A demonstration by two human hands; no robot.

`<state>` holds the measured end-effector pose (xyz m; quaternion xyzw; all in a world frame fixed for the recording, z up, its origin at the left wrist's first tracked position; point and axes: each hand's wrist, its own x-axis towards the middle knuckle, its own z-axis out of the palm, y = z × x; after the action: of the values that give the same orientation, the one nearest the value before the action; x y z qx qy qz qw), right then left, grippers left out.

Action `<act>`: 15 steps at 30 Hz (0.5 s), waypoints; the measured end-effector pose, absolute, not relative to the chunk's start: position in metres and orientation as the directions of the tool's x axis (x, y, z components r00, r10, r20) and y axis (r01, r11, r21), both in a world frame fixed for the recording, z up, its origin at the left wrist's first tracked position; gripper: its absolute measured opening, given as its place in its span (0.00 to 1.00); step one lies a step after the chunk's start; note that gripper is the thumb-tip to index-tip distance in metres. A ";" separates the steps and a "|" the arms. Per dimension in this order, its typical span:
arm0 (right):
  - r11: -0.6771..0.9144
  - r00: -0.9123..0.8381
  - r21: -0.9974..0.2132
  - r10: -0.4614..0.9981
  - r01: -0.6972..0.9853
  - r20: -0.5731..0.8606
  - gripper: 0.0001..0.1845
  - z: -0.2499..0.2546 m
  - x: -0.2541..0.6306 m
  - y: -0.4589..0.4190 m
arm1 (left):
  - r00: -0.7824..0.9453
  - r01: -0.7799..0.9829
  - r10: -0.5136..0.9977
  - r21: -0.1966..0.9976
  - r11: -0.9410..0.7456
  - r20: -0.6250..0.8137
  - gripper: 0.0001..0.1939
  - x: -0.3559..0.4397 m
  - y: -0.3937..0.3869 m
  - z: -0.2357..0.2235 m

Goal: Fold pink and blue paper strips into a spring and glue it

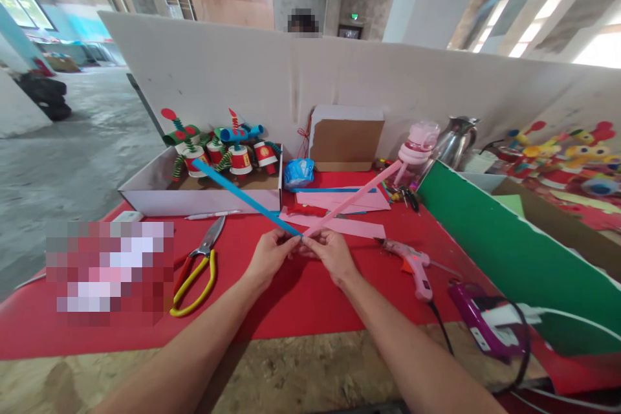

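My left hand and my right hand meet over the red table cover, both pinched where two paper strips cross. The blue strip runs up and to the left from the pinch. The pink strip runs up and to the right. The strips form a V with their near ends overlapping between my fingertips. Which hand grips which end is hard to tell, as the fingers press together on both.
Scissors lie to the left, a pink glue gun to the right. A white box of paper toys stands at the back left, with pink paper sheets, a cardboard box, a pink bottle and a green board around.
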<state>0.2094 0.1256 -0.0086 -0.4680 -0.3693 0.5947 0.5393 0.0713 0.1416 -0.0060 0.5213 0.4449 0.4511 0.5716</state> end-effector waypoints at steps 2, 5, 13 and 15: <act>-0.149 0.021 -0.953 0.987 -0.265 -0.160 0.18 -0.007 0.211 0.126 | 0.183 -0.034 0.982 0.998 0.052 -0.045 0.14 0.070 0.142 -0.005; -0.179 0.012 -0.957 0.982 -0.230 -0.186 0.16 -0.005 0.213 0.126 | 0.190 0.015 0.980 0.999 0.051 -0.053 0.13 0.068 0.143 -0.004; -0.223 -0.028 -0.944 0.974 -0.243 -0.223 0.17 -0.005 0.215 0.124 | 0.212 0.062 0.976 0.997 0.044 -0.056 0.12 0.067 0.145 -0.003; -0.232 -0.042 -0.941 0.973 -0.245 -0.229 0.17 -0.004 0.214 0.124 | 0.215 0.059 0.975 0.998 0.037 -0.049 0.13 0.067 0.145 -0.003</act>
<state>0.2137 0.1236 -0.0036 -0.4852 -0.3748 0.6168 0.4936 0.0671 0.1447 -0.0033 0.5540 0.4670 0.4179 0.5480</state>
